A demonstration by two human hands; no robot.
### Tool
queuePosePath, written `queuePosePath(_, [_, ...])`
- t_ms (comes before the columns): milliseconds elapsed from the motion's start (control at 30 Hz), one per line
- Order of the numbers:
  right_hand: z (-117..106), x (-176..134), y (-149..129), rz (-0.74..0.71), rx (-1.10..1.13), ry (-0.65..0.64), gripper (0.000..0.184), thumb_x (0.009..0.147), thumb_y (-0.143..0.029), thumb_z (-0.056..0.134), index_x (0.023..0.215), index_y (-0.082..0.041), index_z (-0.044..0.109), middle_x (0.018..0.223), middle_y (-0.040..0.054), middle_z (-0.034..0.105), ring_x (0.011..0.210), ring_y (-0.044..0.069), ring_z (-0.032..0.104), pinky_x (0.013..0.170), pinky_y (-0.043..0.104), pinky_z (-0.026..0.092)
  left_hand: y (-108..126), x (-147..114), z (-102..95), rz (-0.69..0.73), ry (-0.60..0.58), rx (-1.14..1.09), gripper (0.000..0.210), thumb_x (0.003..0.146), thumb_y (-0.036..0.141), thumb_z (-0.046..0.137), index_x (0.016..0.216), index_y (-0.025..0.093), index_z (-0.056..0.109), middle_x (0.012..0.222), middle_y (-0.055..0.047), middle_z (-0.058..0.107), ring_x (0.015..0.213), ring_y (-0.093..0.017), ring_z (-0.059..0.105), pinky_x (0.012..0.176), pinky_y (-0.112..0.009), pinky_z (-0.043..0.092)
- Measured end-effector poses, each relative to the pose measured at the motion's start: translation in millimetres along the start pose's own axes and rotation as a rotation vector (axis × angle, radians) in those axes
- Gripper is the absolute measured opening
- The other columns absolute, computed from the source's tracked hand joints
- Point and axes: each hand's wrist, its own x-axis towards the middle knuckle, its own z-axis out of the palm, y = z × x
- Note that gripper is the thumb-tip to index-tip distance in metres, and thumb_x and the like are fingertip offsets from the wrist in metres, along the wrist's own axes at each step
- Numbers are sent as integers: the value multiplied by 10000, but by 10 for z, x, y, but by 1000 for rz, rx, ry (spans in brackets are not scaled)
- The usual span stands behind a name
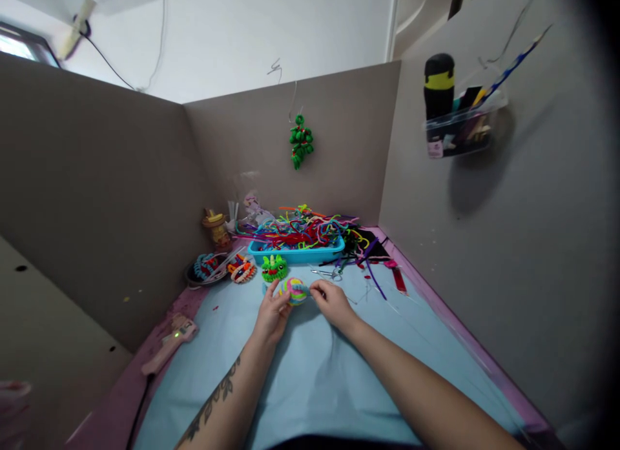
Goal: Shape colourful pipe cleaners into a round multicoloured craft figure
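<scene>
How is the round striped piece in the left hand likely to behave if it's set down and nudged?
The striped piece would probably roll or rock, since its outline looks rounded. It seems likely to be light for its size, being small enough for the left hand to hold by one side. Its banded surface may be soft rather than slippery, though the texture is too small to confirm.

Even, fairly bright light fills the view, palest on the white wall (271, 24) and window (18, 46), while the left panel (106, 179) looks dim. Soft shadows fall on the cloth (300, 405) and beneath the caddy (460, 143). Wide-angle stretch tilts the sides, black vignetting swallows the right edge, and the ball's (294, 291) detail is soft.
</scene>
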Motion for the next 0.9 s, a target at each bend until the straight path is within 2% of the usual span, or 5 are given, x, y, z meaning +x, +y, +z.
queuePosePath(267, [39, 28, 41, 178, 186, -8, 106, 721, -226, 513, 745, -175, 602, 716, 11, 604, 677, 149, 543, 607, 255, 413, 4, 11, -12, -48, 14, -17, 566, 702, 30, 610, 1209, 168, 399, 960, -87, 641, 769, -145, 647, 712, -246, 526])
queuePosePath(367, [48, 43, 61, 260, 361, -18, 103, 686, -266, 563, 710, -166, 575, 644, -8, 565, 612, 135, 518, 580, 252, 398, 10, 14, -8, -58, 3, -33, 551, 713, 23, 594, 1211, 161, 401, 970, -92, 638, 778, -144, 648, 710, -234, 527])
queuePosePath(500, [53, 40, 80, 395, 654, -81, 202, 646, -342, 635, 702, -166, 554, 562, -36, 526, 524, 114, 479, 528, 240, 372, 21, -4, 18, -65, -19, -58, 567, 715, 19, 589, 1229, 148, 387, 993, -105, 632, 796, -150, 647, 730, -241, 527])
queuePosePath(667, [34, 35, 71, 521, 802, -84, 257, 573, -336, 696, 730, -169, 579, 569, -36, 546, 516, 113, 490, 522, 241, 376, 13, -2, 18, -84, -17, -77, 561, 709, 10, 594, 1218, 152, 406, 1001, -95, 633, 815, -144, 645, 758, -238, 523])
queuePosePath(900, [10, 42, 0, 489, 792, -92, 164, 560, -209, 636, 713, -166, 592, 562, -37, 556, 520, 109, 494, 527, 238, 375, 25, 4, 15, -91, -2, -85, 556, 710, 2, 588, 1218, 148, 417, 1007, -99, 629, 826, -146, 644, 745, -224, 527])
